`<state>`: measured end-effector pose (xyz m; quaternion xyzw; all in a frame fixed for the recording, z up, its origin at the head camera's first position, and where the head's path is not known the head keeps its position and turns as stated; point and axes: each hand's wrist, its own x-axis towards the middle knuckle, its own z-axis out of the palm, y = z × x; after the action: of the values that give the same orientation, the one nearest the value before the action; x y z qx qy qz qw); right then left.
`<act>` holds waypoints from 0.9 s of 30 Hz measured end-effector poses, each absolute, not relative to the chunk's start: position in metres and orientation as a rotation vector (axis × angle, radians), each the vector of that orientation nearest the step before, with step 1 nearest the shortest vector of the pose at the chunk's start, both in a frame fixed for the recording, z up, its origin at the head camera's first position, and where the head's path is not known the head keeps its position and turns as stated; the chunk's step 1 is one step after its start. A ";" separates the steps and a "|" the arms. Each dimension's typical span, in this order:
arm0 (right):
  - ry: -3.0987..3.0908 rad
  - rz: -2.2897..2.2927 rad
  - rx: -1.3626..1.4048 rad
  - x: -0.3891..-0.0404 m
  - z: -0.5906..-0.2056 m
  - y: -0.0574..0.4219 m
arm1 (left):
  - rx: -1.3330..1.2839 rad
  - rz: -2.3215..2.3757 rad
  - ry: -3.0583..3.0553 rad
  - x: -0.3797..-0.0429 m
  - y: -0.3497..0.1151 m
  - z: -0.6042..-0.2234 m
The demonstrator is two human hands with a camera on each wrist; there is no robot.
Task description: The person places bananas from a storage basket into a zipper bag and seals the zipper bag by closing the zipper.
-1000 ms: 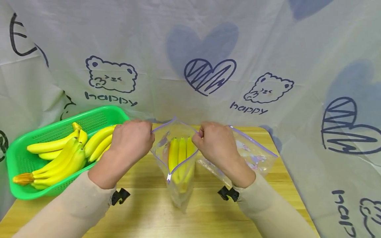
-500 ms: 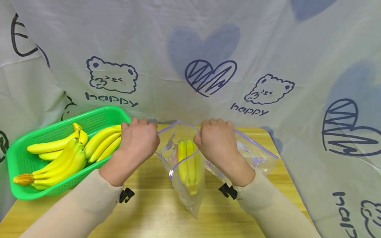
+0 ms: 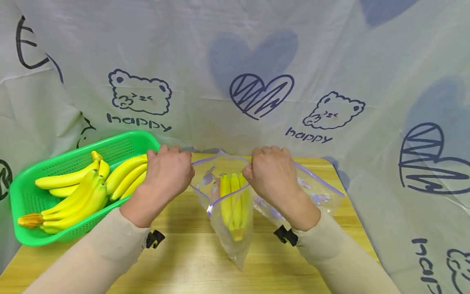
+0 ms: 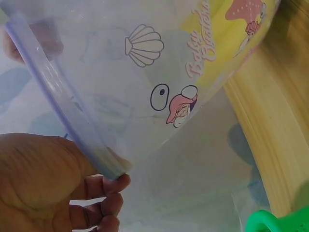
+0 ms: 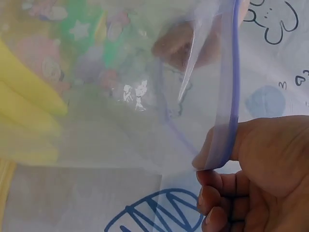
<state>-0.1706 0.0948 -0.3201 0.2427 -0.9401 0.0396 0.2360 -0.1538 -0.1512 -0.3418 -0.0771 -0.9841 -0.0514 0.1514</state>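
Observation:
A clear zip bag (image 3: 220,228) with a purple-edged mouth hangs spread between both hands, a white slider on its near edge. Inside it stands a bunch of bananas (image 3: 235,204), tips up. My left hand (image 3: 167,171) pinches the left corner of the mouth; in the left wrist view the thumb and index finger grip the purple zip strip (image 4: 63,111). At the opposite corner my right hand (image 3: 273,171) pinches the strip between thumb and fingers, as the right wrist view shows. The bag's printed side, with a shell and cartoon figures, faces the left wrist camera.
At the left stands a green basket (image 3: 47,167) holding several bananas (image 3: 78,200). Another zip bag (image 3: 321,196) lies flat on the wooden table (image 3: 183,261), partly behind the right hand. A printed cloth (image 3: 198,81) hangs behind the table.
Compared with a second ago, the bag and its bananas have swung a little to the right, and the left hand has shifted slightly right. Both hands keep their pinch on the mouth.

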 end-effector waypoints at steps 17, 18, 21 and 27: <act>-2.691 0.374 0.593 -0.171 -0.320 0.086 | -0.247 -0.362 -2.928 -0.154 -0.155 -0.334; -2.694 0.385 0.590 -0.171 -0.320 0.086 | -0.247 -0.375 -2.931 -0.154 -0.157 -0.333; -2.704 0.411 0.581 -0.172 -0.321 0.087 | -0.226 -0.398 -2.940 -0.152 -0.168 -0.327; -2.711 0.443 0.577 -0.172 -0.321 0.087 | -0.188 -0.396 -2.960 -0.155 -0.211 -0.318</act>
<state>-0.1723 0.0875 -0.3215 0.2026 -0.9524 0.1557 0.1664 -0.1552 -0.2113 -0.3183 -0.0626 -0.9865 -0.1319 0.0748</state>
